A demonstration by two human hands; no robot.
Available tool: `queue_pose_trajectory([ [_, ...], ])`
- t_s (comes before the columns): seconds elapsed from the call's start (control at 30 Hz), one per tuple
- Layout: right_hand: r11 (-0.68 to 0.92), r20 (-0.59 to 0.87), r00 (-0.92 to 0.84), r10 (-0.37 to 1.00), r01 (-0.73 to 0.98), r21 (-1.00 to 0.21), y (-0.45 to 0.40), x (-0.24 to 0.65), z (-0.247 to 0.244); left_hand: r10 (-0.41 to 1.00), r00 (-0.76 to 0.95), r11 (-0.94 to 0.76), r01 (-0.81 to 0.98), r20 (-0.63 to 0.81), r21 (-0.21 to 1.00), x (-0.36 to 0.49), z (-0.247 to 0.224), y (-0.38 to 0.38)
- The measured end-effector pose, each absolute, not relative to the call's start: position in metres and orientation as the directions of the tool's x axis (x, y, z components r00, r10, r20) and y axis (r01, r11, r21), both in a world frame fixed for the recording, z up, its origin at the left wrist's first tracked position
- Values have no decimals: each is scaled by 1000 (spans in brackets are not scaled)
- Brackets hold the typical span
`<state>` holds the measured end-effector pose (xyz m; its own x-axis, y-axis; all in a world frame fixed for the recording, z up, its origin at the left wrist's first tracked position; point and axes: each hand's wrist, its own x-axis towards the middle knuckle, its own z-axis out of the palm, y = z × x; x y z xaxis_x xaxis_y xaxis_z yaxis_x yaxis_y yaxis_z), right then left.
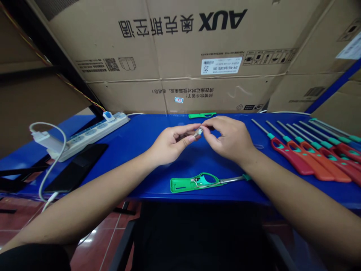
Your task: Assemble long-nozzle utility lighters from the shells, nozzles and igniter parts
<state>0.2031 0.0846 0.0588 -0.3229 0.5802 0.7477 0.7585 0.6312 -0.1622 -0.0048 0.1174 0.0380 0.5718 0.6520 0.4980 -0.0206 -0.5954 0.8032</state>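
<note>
Over the middle of the table, my left hand [168, 146] pinches a small translucent lighter part with a white end [199, 132] between thumb and fingers. From the other side, the thumb and fingertips of my right hand [232, 140] close on the part's white end. Below my hands lies an opened green gas lighter [182, 185], its trigger, thin wires and metal tube showing, the tube pointing right. Behind my hands, near the cardboard, is a loose green half shell [201, 115].
Several red and orange long-necked lighters [295, 158] lie in a row at the right of the blue table [141, 165]. To the left are a white power strip [87, 137] with plugs and cables, and a black phone [77, 167]. A large cardboard box [175, 67] walls the back.
</note>
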Motion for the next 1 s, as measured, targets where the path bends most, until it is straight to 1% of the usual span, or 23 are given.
queue_pose_trajectory([
  [0.03,644,739,-334,585,745,-172,86,205,60,636,557,-665,44,534,746,-6,39,118],
  [0.1,686,718,-379,584,704,-186,88,210,62,570,540,-801,197,619,566,-9,42,119],
  [0.17,730,697,-437,568,658,-183,90,216,65,490,550,-872,296,677,390,-12,45,119],
  [0.23,756,672,-487,558,633,-169,90,221,66,444,561,-894,327,699,306,-14,47,118],
  [0.37,784,654,-540,529,606,-134,88,224,67,415,576,-904,348,704,248,-14,48,115],
  [0.5,809,649,-596,473,586,-51,87,223,67,400,586,-907,362,704,214,-14,48,113],
  [0.6,805,643,-604,472,592,-34,87,223,67,390,596,-909,371,702,190,-14,48,113],
  [0.73,800,639,-602,479,598,-36,88,224,67,399,614,-904,387,681,180,-14,49,112],
  [0.9,824,605,-665,437,566,26,88,224,67,373,632,-916,368,679,161,-13,50,112],
  [1.0,839,613,-680,402,542,52,89,224,68,373,638,-916,371,674,155,-13,50,112],
])
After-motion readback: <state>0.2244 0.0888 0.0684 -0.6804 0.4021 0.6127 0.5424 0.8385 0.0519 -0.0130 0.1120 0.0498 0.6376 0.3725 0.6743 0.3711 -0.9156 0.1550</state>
